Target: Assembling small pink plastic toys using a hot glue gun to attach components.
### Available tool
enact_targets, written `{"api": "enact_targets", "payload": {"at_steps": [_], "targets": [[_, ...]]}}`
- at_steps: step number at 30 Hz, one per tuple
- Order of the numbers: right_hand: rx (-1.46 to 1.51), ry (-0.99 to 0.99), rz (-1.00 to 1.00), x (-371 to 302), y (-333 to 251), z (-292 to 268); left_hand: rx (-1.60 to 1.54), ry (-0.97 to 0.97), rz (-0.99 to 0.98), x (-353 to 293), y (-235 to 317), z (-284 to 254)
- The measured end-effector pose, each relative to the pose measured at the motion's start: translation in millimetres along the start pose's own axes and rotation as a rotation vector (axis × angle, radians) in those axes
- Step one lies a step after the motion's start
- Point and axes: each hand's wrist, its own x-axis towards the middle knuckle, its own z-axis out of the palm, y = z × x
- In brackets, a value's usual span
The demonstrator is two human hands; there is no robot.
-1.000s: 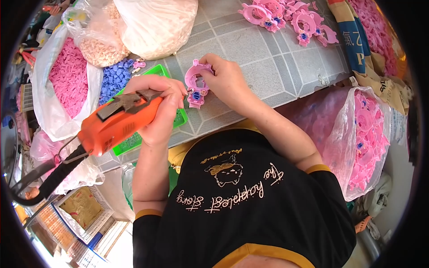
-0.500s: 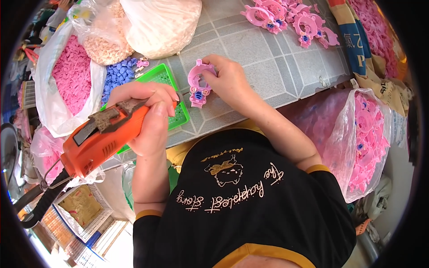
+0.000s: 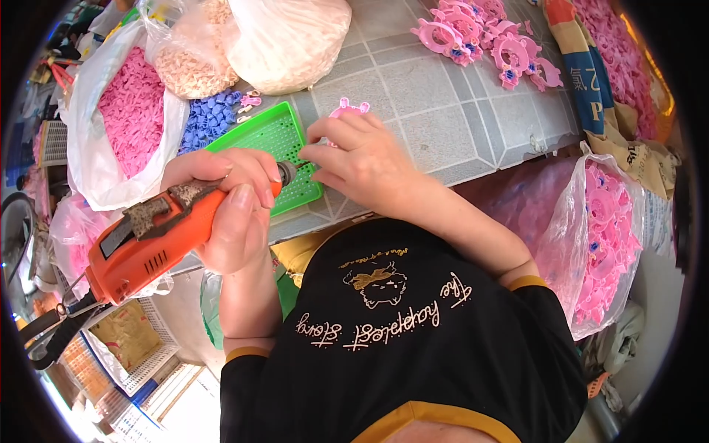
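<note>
In my left hand point(image 3: 240, 196) is an orange electric screwdriver point(image 3: 159, 236), gripped around its body with the dark chuck pointing right. Close to the chuck's tip are the curled fingers of my right hand point(image 3: 362, 159), over the right edge of a green perforated tray point(image 3: 262, 136). Whatever those fingers pinch, if anything, is too small to make out. Partly beneath my right hand, a pink ring-shaped plastic part point(image 3: 349, 108) with small ears lies on the table; most of it is hidden.
Blue plastic pieces point(image 3: 210, 122) lie behind the tray, beside a white bag of pink pieces point(image 3: 133, 103). Bags of pale pieces point(image 3: 288, 44) stand farther back. More pink parts point(image 3: 509, 55) are piled far right. A clear bag point(image 3: 609, 236) of pink parts hangs by the table's right side.
My right hand has let go of the pink part and moved left to the screwdriver's tip, now covering much of that part. The screwdriver remains in my left hand.
</note>
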Motion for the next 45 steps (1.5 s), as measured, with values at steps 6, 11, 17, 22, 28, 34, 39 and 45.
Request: {"api": "enact_targets", "payload": {"at_steps": [6,11,17,22,28,34,39,45], "targets": [[-0.155,-0.065,-0.016,12.3,-1.0,13.9,0.063,-0.033,0.065,-3.3,11.4,-8.2],[-0.11,-0.126,0.048,33.8,0.2,22.6,0.179,0.129,-0.095,-20.0,-1.1,-20.3],[0.028,0.017,0.125,35.1,3.6,19.9,0.151,0.123,-0.147,-29.3,-19.9,-33.0],[0.114,0.17,0.214,23.1,26.5,-5.0,0.152,0.126,-0.154,-31.5,-26.3,-38.3],[0.161,0.157,0.545,-4.4,51.6,-11.1,0.223,0.099,-0.125,-31.5,-24.4,-34.1],[0.185,0.041,0.655,-4.7,52.5,-0.8,0.173,0.039,-0.028,-13.8,-11.2,-13.9],[-0.027,-0.045,0.607,-5.5,52.7,6.7,-0.007,0.0,-0.047,-1.3,-23.5,10.1],[-0.06,-0.018,0.628,-6.9,55.0,13.1,0.038,-0.092,-0.086,-1.4,-43.2,11.5]]}}
